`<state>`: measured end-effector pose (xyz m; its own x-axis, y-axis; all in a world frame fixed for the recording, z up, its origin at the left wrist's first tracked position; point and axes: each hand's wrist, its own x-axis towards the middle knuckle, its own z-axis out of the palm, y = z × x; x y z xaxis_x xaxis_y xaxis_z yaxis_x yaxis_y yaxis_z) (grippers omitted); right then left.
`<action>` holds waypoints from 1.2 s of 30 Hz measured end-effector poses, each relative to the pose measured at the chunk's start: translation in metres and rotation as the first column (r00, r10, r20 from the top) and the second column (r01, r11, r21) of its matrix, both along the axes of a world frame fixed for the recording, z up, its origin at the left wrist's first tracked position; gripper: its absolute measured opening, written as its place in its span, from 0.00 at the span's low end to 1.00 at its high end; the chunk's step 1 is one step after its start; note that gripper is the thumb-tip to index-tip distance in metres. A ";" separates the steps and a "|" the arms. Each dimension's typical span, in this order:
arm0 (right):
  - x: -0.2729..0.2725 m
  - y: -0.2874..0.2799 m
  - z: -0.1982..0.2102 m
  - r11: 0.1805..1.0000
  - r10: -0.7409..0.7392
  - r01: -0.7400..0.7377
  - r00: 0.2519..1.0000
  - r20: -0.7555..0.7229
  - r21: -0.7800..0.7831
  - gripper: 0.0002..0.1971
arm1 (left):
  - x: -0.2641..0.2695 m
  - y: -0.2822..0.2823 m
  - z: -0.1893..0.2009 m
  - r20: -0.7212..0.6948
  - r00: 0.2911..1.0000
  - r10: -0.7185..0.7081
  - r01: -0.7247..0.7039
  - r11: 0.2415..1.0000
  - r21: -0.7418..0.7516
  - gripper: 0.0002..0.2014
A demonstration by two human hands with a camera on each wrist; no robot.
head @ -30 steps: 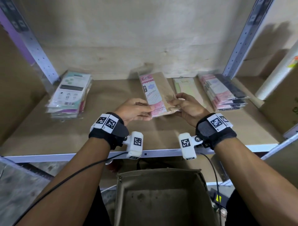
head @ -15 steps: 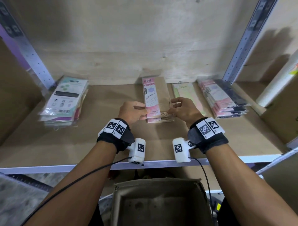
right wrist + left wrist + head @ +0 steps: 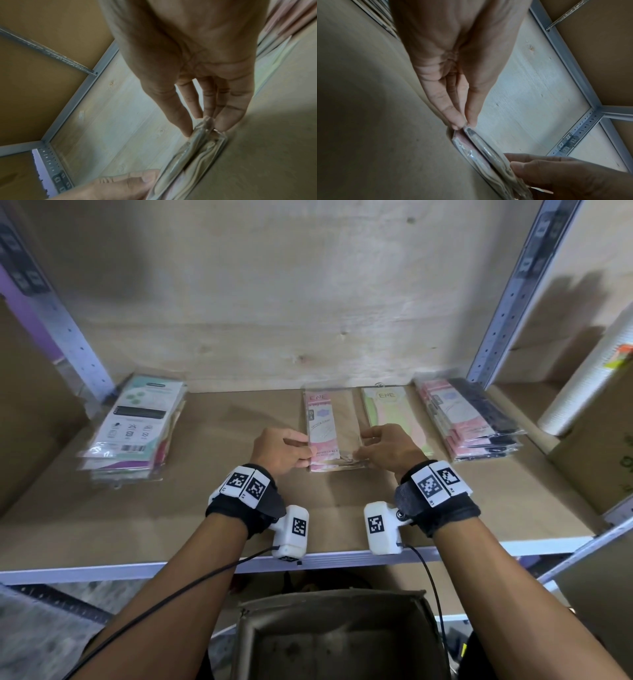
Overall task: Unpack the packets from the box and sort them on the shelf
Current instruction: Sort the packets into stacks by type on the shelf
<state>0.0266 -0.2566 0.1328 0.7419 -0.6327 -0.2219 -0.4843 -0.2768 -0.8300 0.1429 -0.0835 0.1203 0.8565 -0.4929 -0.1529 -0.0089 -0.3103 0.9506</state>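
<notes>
Two pink-and-tan packets lie stacked flat in the middle of the shelf board, long side pointing to the back wall. My left hand pinches their near left edge; thumb and finger meet on the top packet's corner. My right hand pinches the near right edge, fingertips on the plastic fold. The cardboard box stands below the shelf edge; what shows of its inside holds nothing.
A green packet lies just right of the held ones, then a pink and dark stack. A white and teal stack sits far left. Metal uprights frame the bay, and a white roll leans at right.
Both hands have carried the packets from a tilted, lifted pose deeper onto the shelf and straightened them, laying them flat beside the green packet.
</notes>
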 end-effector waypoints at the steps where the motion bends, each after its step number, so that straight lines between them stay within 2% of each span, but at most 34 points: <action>1: 0.000 0.001 0.001 1.000 0.005 -0.006 1.000 -0.002 -0.014 0.31 | 0.000 0.001 0.000 0.003 1.000 -0.002 0.002 1.000 0.006 0.17; 6: -0.003 0.004 0.004 0.999 0.006 -0.005 1.000 0.001 -0.040 0.34 | -0.002 0.005 0.002 0.000 1.000 -0.014 0.014 1.000 0.007 0.17; 8: -0.005 0.005 0.007 0.995 -0.003 0.003 1.000 0.000 -0.096 0.33 | -0.002 0.006 0.003 0.010 1.000 0.006 -0.006 1.000 -0.002 0.17; 11: -0.008 0.007 0.013 0.970 -0.024 0.022 1.000 -0.004 -0.243 0.29 | -0.001 0.010 0.007 0.043 0.996 0.075 -0.074 0.997 -0.027 0.14; 15: -0.012 0.013 0.024 0.944 -0.043 0.087 0.989 0.143 -0.319 0.16 | 0.004 0.027 0.016 0.108 0.984 0.144 -0.138 0.989 -0.058 0.08; 18: -0.016 0.025 0.032 0.969 0.040 0.016 0.975 0.220 -0.245 0.08 | 0.013 0.047 0.024 0.113 0.978 0.174 -0.164 0.983 -0.086 0.05; 21: -0.015 0.047 0.034 0.992 0.126 -0.122 0.963 0.239 -0.032 0.05 | 0.026 0.077 0.034 0.133 0.971 0.198 -0.188 0.978 -0.087 0.04; 24: -0.006 0.076 0.033 0.966 0.191 -0.226 0.951 0.244 0.128 0.06 | 0.042 0.113 0.047 0.163 0.953 0.254 -0.234 0.963 -0.133 0.05; 26: 0.009 0.096 0.034 0.939 0.232 -0.284 0.939 0.256 0.191 0.06 | 0.051 0.138 0.055 0.177 0.923 0.341 -0.308 0.933 -0.187 0.04; 29: 0.048 0.132 0.041 0.913 0.290 -0.343 0.927 0.239 0.222 0.05 | 0.063 0.175 0.067 0.161 0.874 0.458 -0.419 0.879 -0.229 0.07; 33: 0.107 0.191 0.050 0.900 0.321 -0.364 0.925 0.202 0.239 0.02 | 0.071 0.220 0.073 0.143 0.838 0.526 -0.488 0.841 -0.233 0.05; 36: 0.148 0.227 0.053 0.909 0.296 -0.340 0.934 0.199 0.241 0.10 | 0.072 0.246 0.073 0.155 0.802 0.577 -0.537 0.810 -0.237 0.06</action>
<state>0.1749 -0.0292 0.1854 0.9322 -0.2904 -0.2162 -0.2680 -0.1521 -0.9513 0.2145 0.1629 0.1929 0.9916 0.0789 0.1030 -0.0898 -0.1552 0.9838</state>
